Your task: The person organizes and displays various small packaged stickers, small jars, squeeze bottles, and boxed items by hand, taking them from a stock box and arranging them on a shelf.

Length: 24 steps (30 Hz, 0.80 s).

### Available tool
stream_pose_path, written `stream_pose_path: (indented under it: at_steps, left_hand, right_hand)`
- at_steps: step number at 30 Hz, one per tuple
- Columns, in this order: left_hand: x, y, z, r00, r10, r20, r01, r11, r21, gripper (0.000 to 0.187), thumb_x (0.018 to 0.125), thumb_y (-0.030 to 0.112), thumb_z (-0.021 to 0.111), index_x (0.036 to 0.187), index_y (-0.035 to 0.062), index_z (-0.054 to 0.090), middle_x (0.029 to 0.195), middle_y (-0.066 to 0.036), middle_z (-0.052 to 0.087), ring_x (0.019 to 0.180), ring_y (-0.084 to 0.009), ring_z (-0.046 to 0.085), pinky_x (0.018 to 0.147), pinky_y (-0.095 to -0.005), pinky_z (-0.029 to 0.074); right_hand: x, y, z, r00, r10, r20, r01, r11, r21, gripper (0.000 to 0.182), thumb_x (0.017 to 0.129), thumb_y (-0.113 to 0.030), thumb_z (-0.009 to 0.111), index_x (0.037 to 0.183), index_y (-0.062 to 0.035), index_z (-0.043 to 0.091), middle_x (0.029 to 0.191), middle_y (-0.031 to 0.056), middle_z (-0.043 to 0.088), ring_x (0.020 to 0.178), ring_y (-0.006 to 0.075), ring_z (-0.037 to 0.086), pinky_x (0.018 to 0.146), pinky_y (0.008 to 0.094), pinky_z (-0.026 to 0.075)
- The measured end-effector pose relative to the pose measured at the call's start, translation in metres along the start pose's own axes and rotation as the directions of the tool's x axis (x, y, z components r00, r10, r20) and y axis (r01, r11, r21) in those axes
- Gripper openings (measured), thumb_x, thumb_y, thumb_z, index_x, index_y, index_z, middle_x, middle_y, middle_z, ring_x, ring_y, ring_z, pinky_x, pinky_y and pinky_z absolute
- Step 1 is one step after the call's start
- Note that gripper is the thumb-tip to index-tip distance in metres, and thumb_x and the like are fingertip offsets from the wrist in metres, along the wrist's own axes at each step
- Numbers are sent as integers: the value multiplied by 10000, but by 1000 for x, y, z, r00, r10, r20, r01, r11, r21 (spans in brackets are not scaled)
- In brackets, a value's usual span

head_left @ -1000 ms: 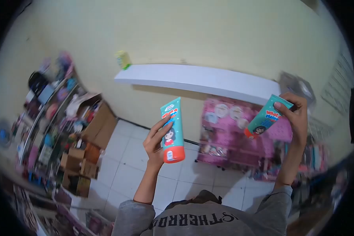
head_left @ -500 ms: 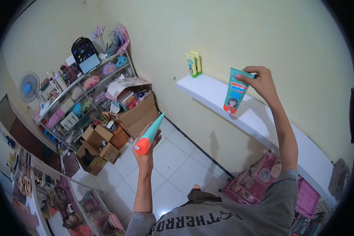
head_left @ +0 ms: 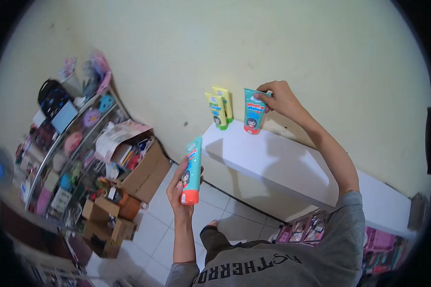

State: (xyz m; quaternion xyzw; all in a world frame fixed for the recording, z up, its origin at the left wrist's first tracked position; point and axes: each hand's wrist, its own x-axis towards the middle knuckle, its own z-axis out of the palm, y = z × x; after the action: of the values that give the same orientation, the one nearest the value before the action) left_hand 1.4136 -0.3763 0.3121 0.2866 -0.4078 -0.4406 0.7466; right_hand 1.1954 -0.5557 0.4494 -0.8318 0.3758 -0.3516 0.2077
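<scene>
My right hand [head_left: 278, 99] pinches the top crimped end of a teal squeeze tube [head_left: 255, 114] with a red-orange cap. That tube is upright, cap down, at the back of the white wall shelf [head_left: 282, 165]. Just left of it stand two yellow tubes with green caps, a front one [head_left: 216, 112] and one behind [head_left: 226, 100], at the shelf's left end. Lower down, in front of the shelf end, my left hand [head_left: 178, 185] is wrapped round a second teal tube [head_left: 192, 172], its red-orange cap pointing down and its printed face showing.
On the left a glass shelving unit [head_left: 67, 143] is packed with toys and a black backpack [head_left: 55, 98]. Cardboard boxes stand on the tiled floor, a large one [head_left: 146, 167] and an open smaller one [head_left: 100, 217]. Pink bins [head_left: 378, 239] sit under the shelf.
My right hand has carried its tube left, beside the yellow tubes. My left hand has turned its tube more upright, so its front shows. The view has shifted closer to the shelf's left end.
</scene>
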Motion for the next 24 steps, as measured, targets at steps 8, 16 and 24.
stream_pose_path:
  at_steps: [8, 16, 24]
  left_hand:
    - [103, -6, -29, 995, 103, -14, -104, 990, -94, 665, 682, 141, 561, 1263, 17, 262, 1227, -165, 367, 973, -274, 519, 739, -301, 492]
    - [164, -30, -64, 995, -11, 104, 35, 971, -236, 606, 758, 175, 577, 1221, -53, 260, 1128, -176, 443, 1003, -238, 488, 838, -324, 433]
    - [186, -35, -52, 971, -48, 233, 120, 944, -307, 528, 766, 134, 566, 1184, -43, 296, 1046, -131, 478, 996, -220, 495, 832, -327, 425]
  right_hand:
    - [29, 5, 21, 983, 181, -12, -181, 980, -78, 178, 776, -112, 556, 829, 51, 603, 651, 109, 593, 513, 118, 564, 462, 230, 469]
    - [35, 10, 36, 957, 269, -107, -285, 941, -181, 149, 761, -83, 572, 843, 36, 607, 671, 116, 604, 521, 123, 576, 478, 231, 484]
    - [37, 10, 43, 957, 252, -142, -280, 930, -238, 143, 740, -77, 569, 810, 42, 607, 628, 151, 592, 485, 174, 572, 505, 265, 464]
